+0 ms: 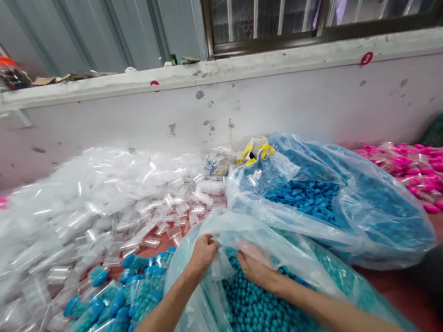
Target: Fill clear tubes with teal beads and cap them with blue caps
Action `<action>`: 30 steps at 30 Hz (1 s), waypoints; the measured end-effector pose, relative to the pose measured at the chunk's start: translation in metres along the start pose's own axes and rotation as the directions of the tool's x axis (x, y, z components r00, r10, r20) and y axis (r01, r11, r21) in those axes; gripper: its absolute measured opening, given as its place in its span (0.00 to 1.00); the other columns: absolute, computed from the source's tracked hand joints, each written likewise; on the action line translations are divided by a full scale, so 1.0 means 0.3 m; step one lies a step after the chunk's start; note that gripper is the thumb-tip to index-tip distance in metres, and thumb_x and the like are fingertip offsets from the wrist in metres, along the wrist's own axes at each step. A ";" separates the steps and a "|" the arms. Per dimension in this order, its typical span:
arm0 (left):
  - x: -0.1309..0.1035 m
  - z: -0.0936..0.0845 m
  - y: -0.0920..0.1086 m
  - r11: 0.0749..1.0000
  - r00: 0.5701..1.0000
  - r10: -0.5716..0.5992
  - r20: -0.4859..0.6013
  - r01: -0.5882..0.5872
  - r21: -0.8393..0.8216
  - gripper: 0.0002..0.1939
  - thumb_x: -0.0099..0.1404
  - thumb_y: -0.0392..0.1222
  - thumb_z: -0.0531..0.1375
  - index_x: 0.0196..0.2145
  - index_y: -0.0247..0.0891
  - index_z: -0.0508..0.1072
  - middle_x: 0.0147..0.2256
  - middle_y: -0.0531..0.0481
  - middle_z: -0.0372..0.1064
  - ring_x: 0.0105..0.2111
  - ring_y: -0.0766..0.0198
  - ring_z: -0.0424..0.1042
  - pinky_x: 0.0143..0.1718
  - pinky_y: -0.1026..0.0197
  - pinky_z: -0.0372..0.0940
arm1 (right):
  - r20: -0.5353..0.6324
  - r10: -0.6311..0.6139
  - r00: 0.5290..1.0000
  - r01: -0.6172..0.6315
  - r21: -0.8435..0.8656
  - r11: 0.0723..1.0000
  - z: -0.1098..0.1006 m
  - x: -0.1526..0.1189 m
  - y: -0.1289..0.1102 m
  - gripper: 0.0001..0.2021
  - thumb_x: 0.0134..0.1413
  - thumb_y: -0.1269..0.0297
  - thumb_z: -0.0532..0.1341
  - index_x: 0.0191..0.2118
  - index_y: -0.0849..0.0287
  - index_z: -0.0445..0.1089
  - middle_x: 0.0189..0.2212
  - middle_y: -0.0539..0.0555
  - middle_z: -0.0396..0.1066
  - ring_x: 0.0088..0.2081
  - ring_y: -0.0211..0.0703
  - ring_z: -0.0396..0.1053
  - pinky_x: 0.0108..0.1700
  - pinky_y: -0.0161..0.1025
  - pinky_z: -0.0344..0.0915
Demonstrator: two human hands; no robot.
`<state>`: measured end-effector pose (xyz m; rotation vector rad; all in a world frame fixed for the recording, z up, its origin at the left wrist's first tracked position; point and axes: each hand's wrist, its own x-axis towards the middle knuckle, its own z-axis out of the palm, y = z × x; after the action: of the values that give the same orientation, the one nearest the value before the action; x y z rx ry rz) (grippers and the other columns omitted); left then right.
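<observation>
A large clear plastic bag (197,314) stands in front of me, full of small round teal beads (260,310). At its mouth, my left hand (205,254) is closed, its fingertips pinching the edge of the film. A clear plastic piece hangs just below those fingers; whether it belongs to the bag or is a loose tube, I cannot tell. Across the opening, above the beads, my right hand (257,269) has its fingers bent on the bag's edge. Some film lies over its back and partly hides the fingers.
Left of the bag lie filled bead tubes with blue caps (91,324), before a heap of empty clear tubes (127,202). Behind stands another bag (378,209) of blue caps (309,197), with yellow-handled scissors (255,151) on it. Pink pieces (434,173) lie at right.
</observation>
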<state>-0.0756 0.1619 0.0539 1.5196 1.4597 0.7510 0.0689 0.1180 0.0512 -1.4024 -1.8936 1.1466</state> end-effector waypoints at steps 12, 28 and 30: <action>-0.028 0.020 0.025 0.958 0.990 -0.071 0.119 0.101 -0.268 0.15 0.48 0.42 0.56 0.34 0.32 0.70 0.18 0.55 0.64 0.15 0.70 0.60 0.17 0.67 0.56 | 0.437 0.100 0.894 -0.368 0.588 0.721 -0.017 -0.006 -0.072 0.13 0.42 0.61 0.59 0.34 0.61 0.59 0.17 0.45 0.63 0.13 0.26 0.51 0.15 0.25 0.48; 0.058 -0.018 -0.019 0.997 0.971 -0.029 -0.238 0.046 0.066 0.10 0.54 0.37 0.51 0.26 0.33 0.71 0.16 0.54 0.63 0.20 0.64 0.65 0.22 0.65 0.57 | 0.331 0.187 0.925 -0.310 0.370 0.876 -0.097 -0.095 -0.018 0.09 0.48 0.58 0.53 0.30 0.59 0.58 0.20 0.47 0.64 0.16 0.30 0.55 0.18 0.31 0.60; 0.059 -0.020 -0.003 0.988 0.962 -0.003 -0.273 0.044 0.145 0.09 0.55 0.37 0.51 0.28 0.33 0.70 0.19 0.52 0.64 0.24 0.61 0.67 0.27 0.63 0.60 | 0.089 0.220 0.971 -0.235 0.233 0.944 -0.091 -0.094 -0.007 0.10 0.48 0.62 0.52 0.37 0.60 0.60 0.28 0.52 0.68 0.25 0.38 0.65 0.25 0.38 0.66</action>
<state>-0.0790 0.1802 0.0532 1.5536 1.7695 0.8796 0.0990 0.1001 0.0691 -1.4892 -1.5949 1.4926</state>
